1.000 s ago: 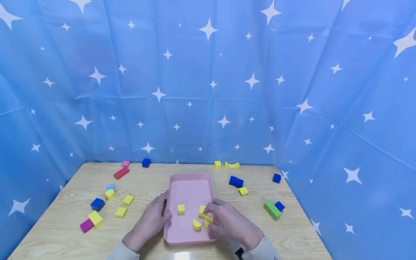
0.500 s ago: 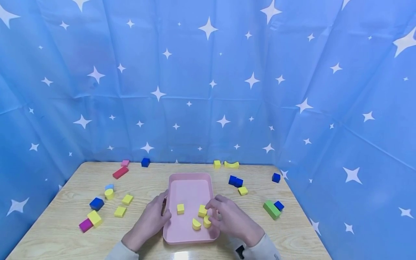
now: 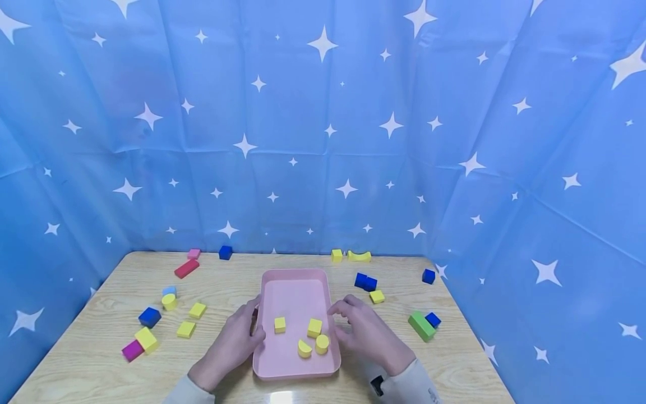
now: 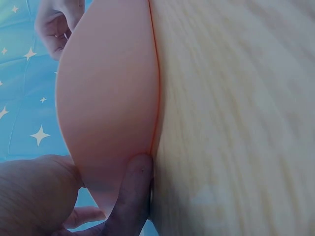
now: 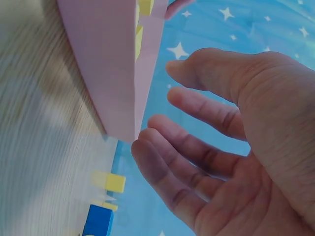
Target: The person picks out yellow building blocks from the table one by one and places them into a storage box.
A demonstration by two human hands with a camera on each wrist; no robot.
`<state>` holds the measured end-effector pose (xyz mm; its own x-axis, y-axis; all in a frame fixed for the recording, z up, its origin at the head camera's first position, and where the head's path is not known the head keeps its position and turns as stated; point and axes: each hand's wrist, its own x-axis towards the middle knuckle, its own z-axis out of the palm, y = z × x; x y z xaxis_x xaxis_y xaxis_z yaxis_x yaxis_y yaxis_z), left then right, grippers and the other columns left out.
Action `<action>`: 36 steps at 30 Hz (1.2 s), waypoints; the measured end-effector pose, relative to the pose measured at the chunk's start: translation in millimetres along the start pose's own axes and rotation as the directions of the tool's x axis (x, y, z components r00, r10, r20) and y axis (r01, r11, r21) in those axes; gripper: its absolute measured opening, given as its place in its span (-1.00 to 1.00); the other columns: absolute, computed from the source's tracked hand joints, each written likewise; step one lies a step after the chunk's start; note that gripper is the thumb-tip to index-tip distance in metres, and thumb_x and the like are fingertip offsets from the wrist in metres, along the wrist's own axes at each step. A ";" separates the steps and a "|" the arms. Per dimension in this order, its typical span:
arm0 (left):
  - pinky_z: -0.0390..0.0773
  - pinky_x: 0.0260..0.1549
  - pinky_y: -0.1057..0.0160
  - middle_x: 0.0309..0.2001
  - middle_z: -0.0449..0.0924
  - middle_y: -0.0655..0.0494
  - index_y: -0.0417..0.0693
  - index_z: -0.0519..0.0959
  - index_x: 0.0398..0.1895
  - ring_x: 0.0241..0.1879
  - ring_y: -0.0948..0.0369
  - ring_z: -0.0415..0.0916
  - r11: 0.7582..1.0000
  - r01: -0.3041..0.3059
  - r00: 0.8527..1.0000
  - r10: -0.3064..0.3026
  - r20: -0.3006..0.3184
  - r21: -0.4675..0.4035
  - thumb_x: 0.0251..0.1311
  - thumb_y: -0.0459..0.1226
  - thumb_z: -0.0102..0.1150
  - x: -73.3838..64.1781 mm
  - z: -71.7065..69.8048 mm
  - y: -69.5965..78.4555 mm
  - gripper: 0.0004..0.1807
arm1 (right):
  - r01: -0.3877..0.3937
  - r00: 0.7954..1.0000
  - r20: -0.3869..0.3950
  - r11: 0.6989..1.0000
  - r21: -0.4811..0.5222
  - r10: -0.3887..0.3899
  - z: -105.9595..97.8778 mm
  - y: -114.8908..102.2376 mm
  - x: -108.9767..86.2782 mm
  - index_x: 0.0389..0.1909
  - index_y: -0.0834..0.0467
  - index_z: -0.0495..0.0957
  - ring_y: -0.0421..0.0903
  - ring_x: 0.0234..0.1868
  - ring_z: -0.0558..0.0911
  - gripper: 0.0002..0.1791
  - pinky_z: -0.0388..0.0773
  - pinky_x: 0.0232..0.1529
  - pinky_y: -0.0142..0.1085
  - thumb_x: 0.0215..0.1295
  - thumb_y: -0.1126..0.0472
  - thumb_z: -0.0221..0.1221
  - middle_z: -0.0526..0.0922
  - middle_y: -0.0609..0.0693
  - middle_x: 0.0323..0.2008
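A shallow pink tray [image 3: 292, 297] lies at the front middle of the table. Inside it are two yellow cubes [image 3: 314, 327], a yellow half-round block [image 3: 304, 349] and a yellow cylinder [image 3: 322, 344]. My left hand [image 3: 235, 335] grips the tray's left wall, thumb over the rim; in the left wrist view its finger [image 4: 137, 184] presses the outside of the wall [image 4: 110, 83]. Beside the right rim, my right hand [image 3: 370, 336] holds nothing. The right wrist view shows its fingers loosely bent and spread from the thumb [image 5: 206, 71].
On the left lie yellow blocks [image 3: 186, 329], a dark blue block [image 3: 150, 317], a purple one [image 3: 133, 350] and a red bar [image 3: 187, 268]. To the right are blue cubes [image 3: 365, 281] and a green block [image 3: 421, 326]. A yellow arch [image 3: 359, 256] lies by the starry curtain [image 3: 323, 140].
My right hand has let go of the yellow cylinder in the tray and drawn back to the right, past the rim. The left hand keeps its hold on the tray.
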<state>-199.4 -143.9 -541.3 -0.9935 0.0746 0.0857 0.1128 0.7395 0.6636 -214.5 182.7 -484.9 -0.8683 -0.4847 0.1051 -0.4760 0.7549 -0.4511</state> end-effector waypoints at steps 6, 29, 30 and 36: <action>0.80 0.44 -0.24 0.49 0.68 -0.35 -0.32 0.36 0.77 0.43 -0.13 0.73 1.000 -0.007 1.000 0.007 -0.007 0.000 0.45 -0.36 0.39 -0.4 0.4 -1.1 -0.15 | -0.072 0.997 -0.021 0.997 0.019 0.072 -3.4 10.0 0.9 0.27 0.07 0.81 0.03 0.16 0.77 -0.67 0.91 0.15 -0.01 0.58 0.18 0.48 0.77 0.07 0.18; 0.81 0.42 -0.23 0.51 0.66 -0.35 -0.29 0.35 0.79 0.45 -0.14 0.73 1.000 0.009 1.000 -0.009 0.002 0.001 0.46 -0.36 0.40 -0.2 -0.1 0.1 -0.15 | -0.292 0.935 -0.207 0.957 0.007 0.287 -11.6 68.8 3.5 0.38 0.12 0.78 0.13 0.16 0.81 -0.56 0.93 0.11 0.05 0.56 0.21 0.51 0.76 0.20 0.23; 0.81 0.42 -0.24 0.52 0.66 -0.36 -0.29 0.36 0.79 0.45 -0.15 0.73 1.000 0.010 1.000 -0.010 0.002 0.001 0.46 -0.36 0.40 -0.2 -0.2 0.3 -0.15 | -0.301 0.931 -0.212 0.953 0.010 0.297 -11.7 71.2 3.4 0.39 0.12 0.77 0.14 0.17 0.82 -0.56 0.93 0.13 0.06 0.56 0.20 0.50 0.76 0.21 0.25; 0.79 0.45 -0.26 0.51 0.66 -0.35 -0.29 0.36 0.78 0.46 -0.17 0.72 1.000 0.016 1.000 -0.016 0.005 -0.005 0.46 -0.36 0.39 -0.2 -0.3 1.1 -0.15 | -0.332 0.915 -0.234 0.943 0.023 0.328 -12.9 84.5 3.5 0.44 0.22 0.72 0.22 0.19 0.83 -0.52 0.93 0.14 0.12 0.61 0.17 0.47 0.74 0.30 0.29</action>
<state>-199.1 -143.4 -540.4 -0.9952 0.0663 0.0716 0.0972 0.7371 0.6687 -259.6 250.4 -511.2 -0.9835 -0.0927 0.1553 -0.1572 0.8626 -0.4808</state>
